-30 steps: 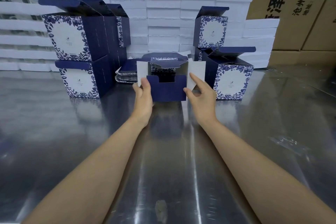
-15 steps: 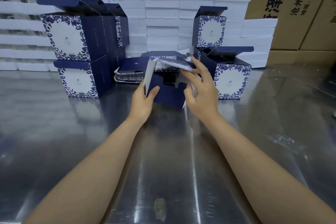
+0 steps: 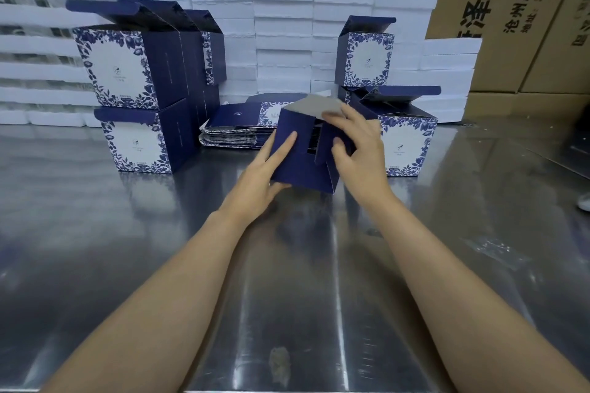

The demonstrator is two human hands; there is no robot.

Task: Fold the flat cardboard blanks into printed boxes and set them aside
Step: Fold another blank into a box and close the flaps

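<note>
1. Head view: the box in hand has gone from an opened-out blank with white flaps spread a second ago to a squared-up navy sleeve, held just above the counter at frame centre.
2. Left hand at the box's 8 o'clock, fingers straight, flat against the left panel, supporting.
3. Right hand at 3 o'clock, fingers curled over the end flaps, thumb pinching one inward; white flap underside shows at 12.
4. Meaning: body formed, flap tucking under way, not set aside yet.
5. Flat blanks lie at 11 o'clock; finished boxes stacked at 9 and 2.
</note>
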